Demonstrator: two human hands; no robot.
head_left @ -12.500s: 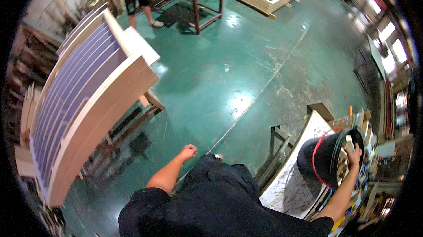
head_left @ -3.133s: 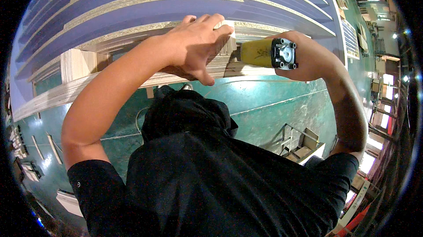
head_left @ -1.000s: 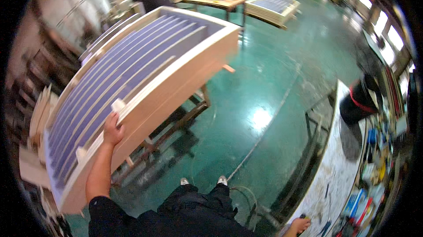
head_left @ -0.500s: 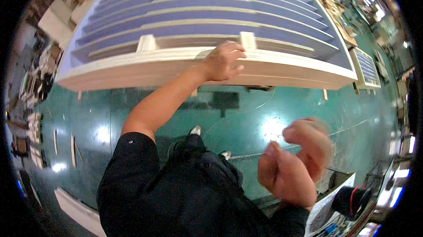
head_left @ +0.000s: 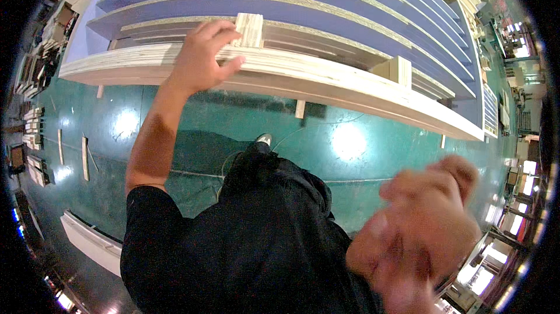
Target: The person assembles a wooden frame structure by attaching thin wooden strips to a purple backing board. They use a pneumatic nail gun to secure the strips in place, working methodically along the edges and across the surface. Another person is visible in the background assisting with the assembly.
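A large wooden frame [head_left: 326,83] stands in front of me, its near side a pale layered board. Inside it lie long blue-grey slats [head_left: 303,8] with raw pale edges. My left hand [head_left: 201,54] rests on the near board, fingers apart over its top edge and thumb on the near side. Just right of those fingers a short wooden block [head_left: 249,30] stands upright against the board. A second block [head_left: 399,71] sits farther right along it. My right hand [head_left: 423,220] is raised close to the camera at lower right, curled and smeared by motion; what it holds, if anything, does not show.
Below the frame is a glossy green floor [head_left: 192,156] with thin cables on it. Narrow wood strips [head_left: 86,159] and stacked wood pieces [head_left: 33,124] lie at the left. A long white board [head_left: 90,235] is at lower left. Another slatted panel [head_left: 490,110] stands beyond the right end.
My left hand has moved left along the near board, from beside the right block to beside the left one. My right hand has come up nearer the camera. The view has turned.
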